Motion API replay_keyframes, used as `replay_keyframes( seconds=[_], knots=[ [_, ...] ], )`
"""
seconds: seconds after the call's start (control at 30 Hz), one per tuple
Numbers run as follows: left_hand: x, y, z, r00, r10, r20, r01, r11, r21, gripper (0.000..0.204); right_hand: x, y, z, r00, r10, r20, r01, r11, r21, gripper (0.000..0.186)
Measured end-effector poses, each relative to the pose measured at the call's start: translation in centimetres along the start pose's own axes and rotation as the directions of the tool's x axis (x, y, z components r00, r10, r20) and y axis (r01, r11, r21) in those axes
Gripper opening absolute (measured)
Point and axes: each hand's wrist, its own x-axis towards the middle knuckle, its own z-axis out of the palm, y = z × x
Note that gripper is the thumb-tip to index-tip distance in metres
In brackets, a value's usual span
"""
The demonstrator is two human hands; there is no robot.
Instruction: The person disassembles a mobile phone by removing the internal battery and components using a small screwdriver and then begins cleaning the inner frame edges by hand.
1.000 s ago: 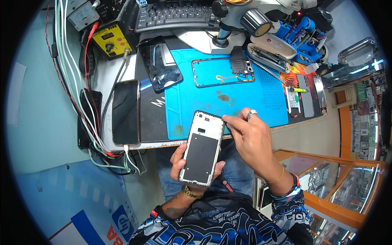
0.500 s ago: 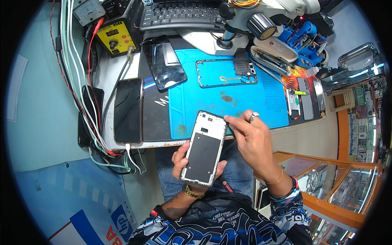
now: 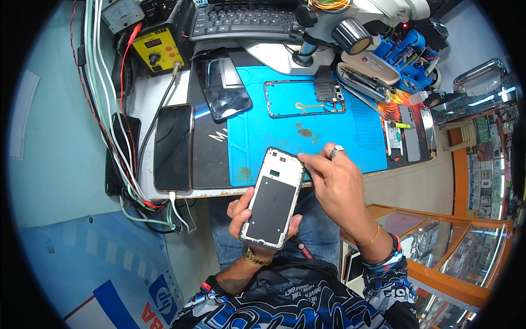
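Over my lap, in front of the bench edge, I hold a phone frame (image 3: 272, 203). Its inner side faces up, whitish with a large black panel and a dark rim. My left hand (image 3: 241, 215) wraps its lower part, fingers along the left edge and thumb at the right. At the upper right corner, the thumb and forefinger of my right hand (image 3: 342, 183) pinch together against the rim; whether something tiny is between them I cannot tell. Beyond, on the blue repair mat (image 3: 323, 136), lies another phone frame (image 3: 285, 98) with an orange flex cable.
To the left lie a dark phone (image 3: 173, 148) on a white cable and a second one (image 3: 222, 88) leaning across the mat's edge. A yellow-fronted soldering station (image 3: 159, 49), keyboard (image 3: 241, 23) and microscope (image 3: 350, 35) stand behind. An open tool case (image 3: 361, 79) sits at right.
The phone frame has barely shifted in my left hand. My right fingertips have slid slightly left, closer onto its upper right corner.
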Motion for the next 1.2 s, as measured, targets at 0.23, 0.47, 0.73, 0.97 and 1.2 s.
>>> replay_keyframes(
  seconds=[0.23,0.47,0.73,0.97,1.2],
  knots=[
    [0.0,-0.2,0.1,1.0,0.008,-0.023,-0.009,0.999,-0.041,0.096,1.5,-1.3,1.0,0.999,-0.015,0.034,0.016,1.0,-0.026,0.021],
    [-0.1,-0.2,-0.1,0.999,-0.034,-0.028,0.031,0.997,-0.077,0.097,2.9,-2.4,2.6,0.997,-0.077,0.028,0.078,0.996,-0.043,0.02],
    [-0.3,-0.1,-1.0,0.986,-0.152,0.065,0.165,0.926,-0.341,0.101,3.1,-1.2,1.4,0.988,-0.147,0.046,0.149,0.989,-0.022,0.018],
    [-0.4,1.2,-0.6,0.94,-0.203,0.276,0.336,0.706,-0.624,0.101,0.0,1.0,-1.7,0.995,-0.071,0.069,0.079,0.99,-0.121,0.02],
    [0.3,0.6,-0.8,0.891,-0.228,0.392,0.447,0.587,-0.675,0.098,-0.2,2.2,-2.3,0.995,-0.068,0.069,0.073,0.995,-0.072,0.02]
  ],
)
